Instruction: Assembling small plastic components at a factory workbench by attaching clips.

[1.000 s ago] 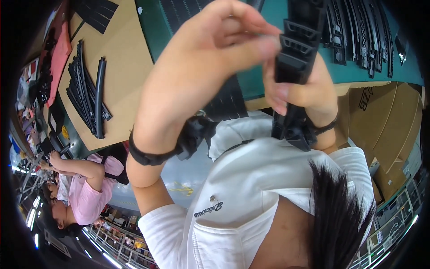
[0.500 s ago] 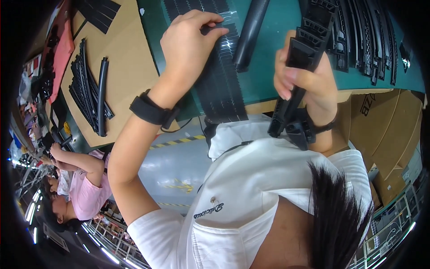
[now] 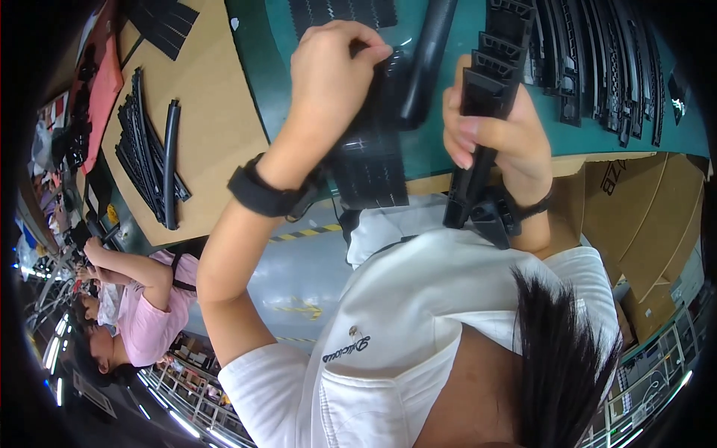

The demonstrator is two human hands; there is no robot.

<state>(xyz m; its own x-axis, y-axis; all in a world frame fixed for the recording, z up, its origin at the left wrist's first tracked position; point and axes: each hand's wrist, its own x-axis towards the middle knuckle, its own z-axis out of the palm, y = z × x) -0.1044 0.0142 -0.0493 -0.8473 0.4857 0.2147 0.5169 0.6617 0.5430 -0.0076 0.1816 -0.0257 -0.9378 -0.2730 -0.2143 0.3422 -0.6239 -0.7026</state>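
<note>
My right hand (image 3: 508, 138) is wrapped round a long black ribbed plastic trim piece (image 3: 489, 93), tilted up away from me, its near end close to my shirt. To the left, my left hand (image 3: 332, 82) is closed in a pinch over a sheet of black zigzag-edged strips (image 3: 373, 175) on the table. A dark, blurred strip (image 3: 377, 89) shows under its fingertips; how far it is lifted from the sheet I cannot tell. A black rounded tube-like piece (image 3: 429, 63) lies between my hands.
Several long black trim pieces (image 3: 597, 67) lie side by side at the right of the green table (image 3: 463, 22). More black pieces (image 3: 146, 153) rest on cardboard (image 3: 209, 112) at the left. Open cardboard boxes (image 3: 642, 216) stand below right. A person in pink (image 3: 153, 306) works at far left.
My left hand has shifted slightly right and toward me, still pinched, and the strips beneath it look darker and blurred. My right hand has moved a little left with the trim piece.
</note>
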